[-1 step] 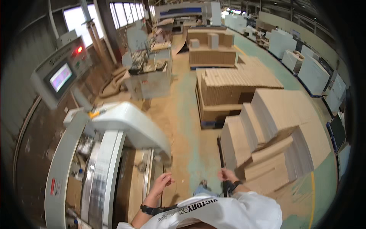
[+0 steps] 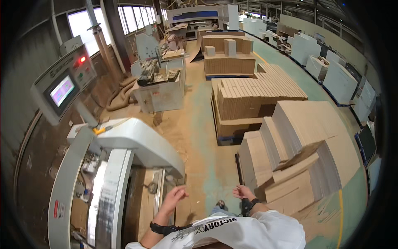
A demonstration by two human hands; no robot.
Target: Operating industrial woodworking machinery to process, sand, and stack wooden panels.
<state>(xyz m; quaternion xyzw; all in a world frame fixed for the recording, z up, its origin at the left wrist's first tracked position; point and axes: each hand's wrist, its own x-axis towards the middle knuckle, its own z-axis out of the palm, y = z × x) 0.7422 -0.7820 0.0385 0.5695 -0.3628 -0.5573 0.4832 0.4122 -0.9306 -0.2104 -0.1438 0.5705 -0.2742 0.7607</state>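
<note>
My left hand (image 2: 174, 198) hangs in the air beside the bed of a large white machine (image 2: 143, 137), its fingers loosely bent and nothing visible in them. Over the walkway, my right hand (image 2: 243, 192) is held out with its fingers apart, and it too is bare. The nearest thing to it is a stepped stack of brown boards (image 2: 265, 159) on the right. Neither hand touches the machine or the boards. A black band circles each wrist.
A control panel (image 2: 62, 85) with a lit screen and red lamp stands at the left. Ahead are more board stacks (image 2: 240, 110) on pallets and a dusty workbench (image 2: 163, 95). White panels (image 2: 338, 81) line the far right. Sawdust covers the floor (image 2: 195, 128).
The view has shifted slightly and become sharper. My right hand's fingers look more spread than before; my left hand stays in nearly the same place.
</note>
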